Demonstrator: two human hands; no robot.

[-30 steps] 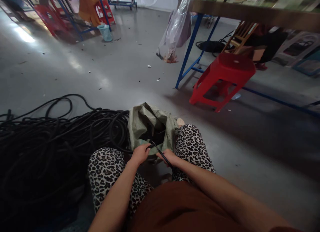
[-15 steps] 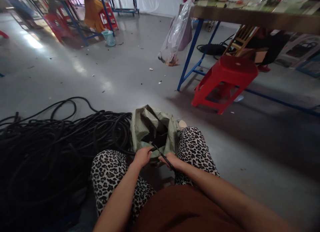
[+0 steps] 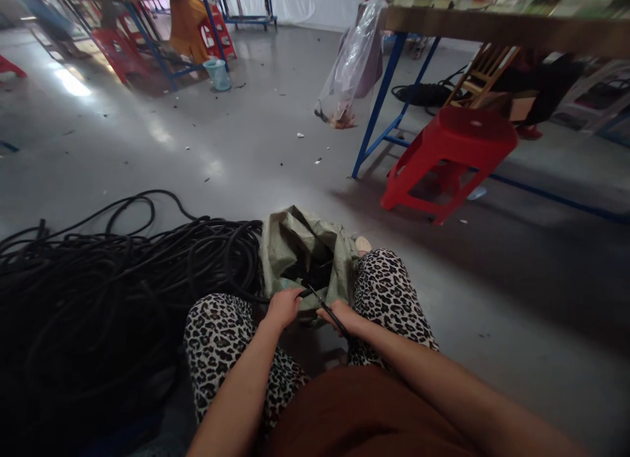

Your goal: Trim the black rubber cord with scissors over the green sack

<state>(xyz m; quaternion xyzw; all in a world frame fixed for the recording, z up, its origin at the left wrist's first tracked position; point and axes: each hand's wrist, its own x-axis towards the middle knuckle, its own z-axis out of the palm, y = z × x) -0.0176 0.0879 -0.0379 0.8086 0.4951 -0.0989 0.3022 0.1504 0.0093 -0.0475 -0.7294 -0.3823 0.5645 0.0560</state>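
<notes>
Unchanged from earlier: left hand (image 3: pixel 284 307) and right hand (image 3: pixel 339 314) both grip the black tube (image 3: pixel 322 304) over the sack (image 3: pixel 300 247); sack contents indistinct.

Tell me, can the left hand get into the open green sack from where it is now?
Probably yes. The left hand sits at the near rim of the green sack, whose mouth gapes open. Only the thin black cable crosses there.

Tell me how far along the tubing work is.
Done: some dark pieces already lie in the green sack. In hand: the left hand and right hand both grip one thin black strand at the sack's mouth. Left: the large tangled pile of black tubing on the floor beside the left knee.
</notes>
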